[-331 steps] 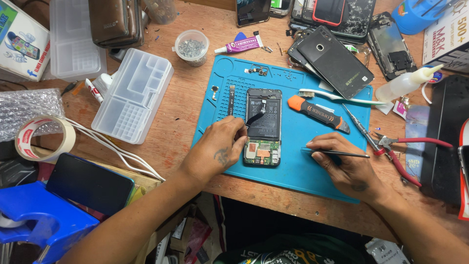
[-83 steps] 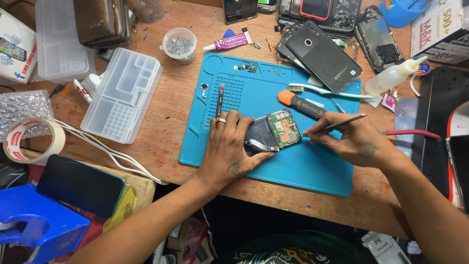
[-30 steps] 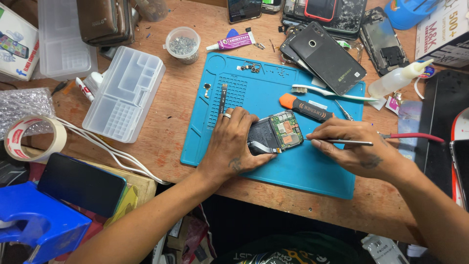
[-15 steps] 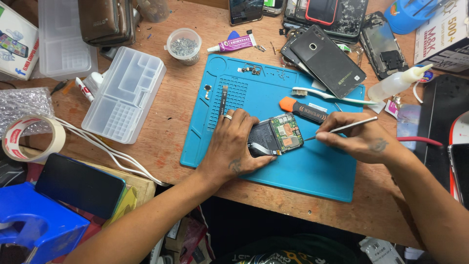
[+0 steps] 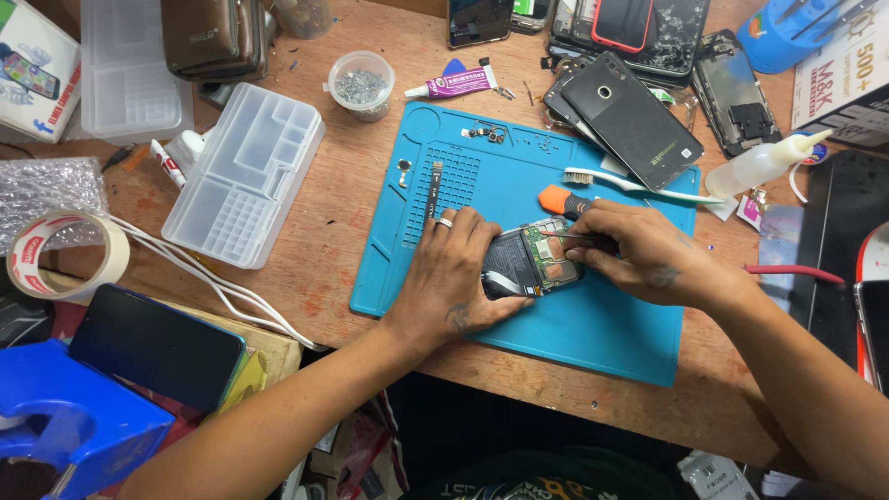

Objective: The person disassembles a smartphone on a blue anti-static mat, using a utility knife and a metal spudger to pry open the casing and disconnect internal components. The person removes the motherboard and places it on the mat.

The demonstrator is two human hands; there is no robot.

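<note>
An opened phone [image 5: 531,264], with its black battery and green circuit board exposed, lies tilted on the blue work mat [image 5: 482,176]. My left hand [image 5: 454,273] presses flat on the phone's left end and holds it down. My right hand [image 5: 644,255] pinches thin metal tweezers [image 5: 572,237], whose tip touches the board at the phone's right end. An orange-handled knife [image 5: 560,198] lies just behind my right hand.
A white toothbrush [image 5: 639,185], a black phone back cover [image 5: 630,120], several broken phones and a squeeze bottle [image 5: 759,165] lie at the back right. A clear parts tray [image 5: 243,171], a screw cup [image 5: 361,85], a glue tube [image 5: 454,83] and a tape roll [image 5: 65,255] are to the left.
My right hand has moved left and closer to the phone, and the tool tip now rests on the board. The left hand still holds the phone in place.
</note>
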